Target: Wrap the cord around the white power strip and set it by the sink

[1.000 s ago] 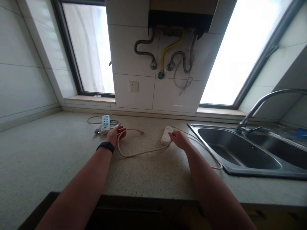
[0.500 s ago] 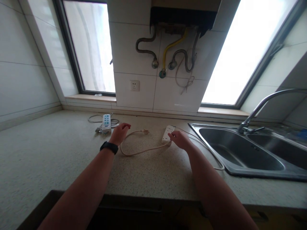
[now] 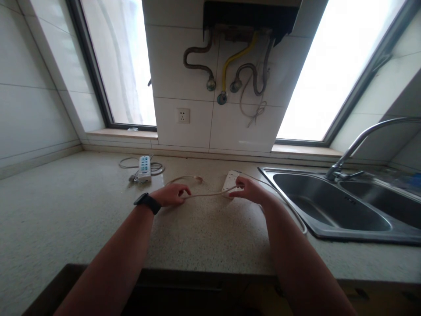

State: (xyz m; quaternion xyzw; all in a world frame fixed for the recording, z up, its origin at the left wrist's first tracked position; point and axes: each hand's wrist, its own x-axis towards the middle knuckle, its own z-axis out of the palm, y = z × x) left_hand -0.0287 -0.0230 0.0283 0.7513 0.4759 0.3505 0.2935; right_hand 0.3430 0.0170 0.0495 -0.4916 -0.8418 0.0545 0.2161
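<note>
A white power cord (image 3: pixel 207 194) stretches between my two hands above the speckled countertop (image 3: pixel 204 237). My left hand (image 3: pixel 173 194), with a dark watch at its wrist, pinches the cord between thumb and fingers. On the other side my right hand (image 3: pixel 248 189) grips the same cord, its fingers curled. Partly hidden behind that hand lies a white power strip (image 3: pixel 230 179). The cord's plug end (image 3: pixel 198 179) rests on the counter beyond my left hand. More of the cord runs from the strip along the sink's edge.
A second power strip (image 3: pixel 144 168) with blue-green sockets and a grey coiled cord lies at the back left. The steel double sink (image 3: pixel 329 202) with its faucet (image 3: pixel 362 142) is set in on the right. A wall socket (image 3: pixel 183 116) sits under hoses on the tiled wall.
My left hand has come down and rightward onto the cord and closed on it. My right hand has shifted slightly right, and the cord between them is now straighter and raised.
</note>
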